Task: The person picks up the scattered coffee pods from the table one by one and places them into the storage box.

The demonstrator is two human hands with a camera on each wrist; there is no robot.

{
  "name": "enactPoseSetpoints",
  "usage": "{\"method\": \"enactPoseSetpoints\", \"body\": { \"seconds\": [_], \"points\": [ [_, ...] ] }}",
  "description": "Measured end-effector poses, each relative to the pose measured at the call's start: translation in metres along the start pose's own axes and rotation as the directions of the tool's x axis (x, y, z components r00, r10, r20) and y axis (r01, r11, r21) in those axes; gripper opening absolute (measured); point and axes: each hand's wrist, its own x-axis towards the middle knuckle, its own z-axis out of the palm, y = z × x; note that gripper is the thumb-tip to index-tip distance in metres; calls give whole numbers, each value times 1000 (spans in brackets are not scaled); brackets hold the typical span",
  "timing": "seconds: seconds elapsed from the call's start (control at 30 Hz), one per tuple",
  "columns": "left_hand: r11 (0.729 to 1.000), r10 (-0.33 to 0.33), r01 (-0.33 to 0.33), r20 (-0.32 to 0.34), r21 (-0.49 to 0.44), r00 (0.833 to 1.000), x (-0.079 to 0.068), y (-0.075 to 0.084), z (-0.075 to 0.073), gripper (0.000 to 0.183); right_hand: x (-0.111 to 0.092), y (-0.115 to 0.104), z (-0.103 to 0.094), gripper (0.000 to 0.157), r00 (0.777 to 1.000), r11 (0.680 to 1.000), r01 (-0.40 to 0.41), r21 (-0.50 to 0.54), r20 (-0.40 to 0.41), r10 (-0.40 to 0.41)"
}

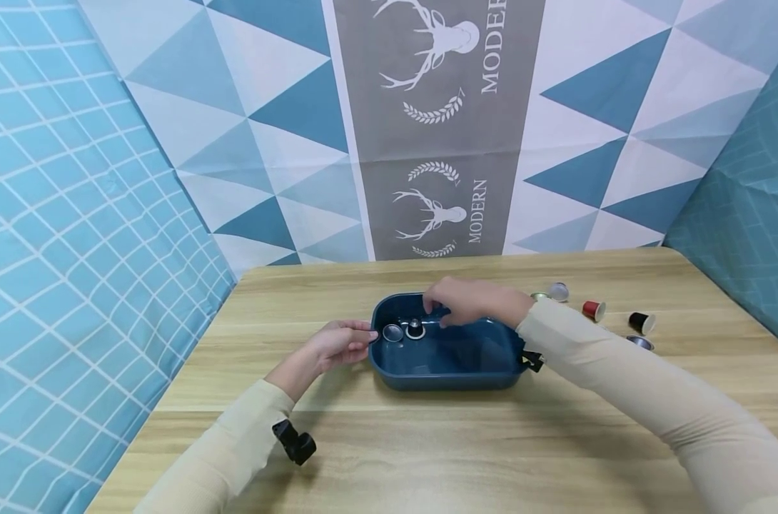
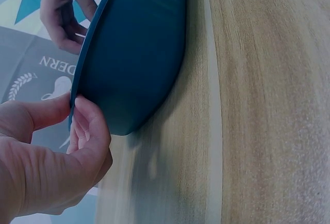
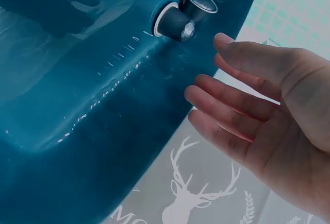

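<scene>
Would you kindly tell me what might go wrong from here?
The left hand pinches the blue basin by its rim; a tug might tilt it and make the two capsules inside slide. The right sleeve appears close to the red capsule in the head view, so a sweep of that arm could knock it.

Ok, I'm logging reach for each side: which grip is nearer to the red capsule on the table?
Right. The right grip is over the blue tub, left of the red capsule; the left grip is farther left, pinching the tub's left rim.
</scene>
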Motion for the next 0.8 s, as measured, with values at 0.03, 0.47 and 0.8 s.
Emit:
{"method": "enactPoseSetpoints", "body": {
  "seconds": [0.03,0.47,0.8],
  "points": [
    [1000,0,0,-1,2,1000,0,0,0,39,-1,0,-1,24,1000,1000,3,-1,-3,-3],
    [1000,3,-3,23,9,1000,-1,-4,0,33,-23,8,5,26,1000,1000,-7,21,-23,7],
    [1000,3,-3,4,16,1000,-1,1,1,32,-39,17,8,26,997,998,-51,41,-49,53]
  ]
}}
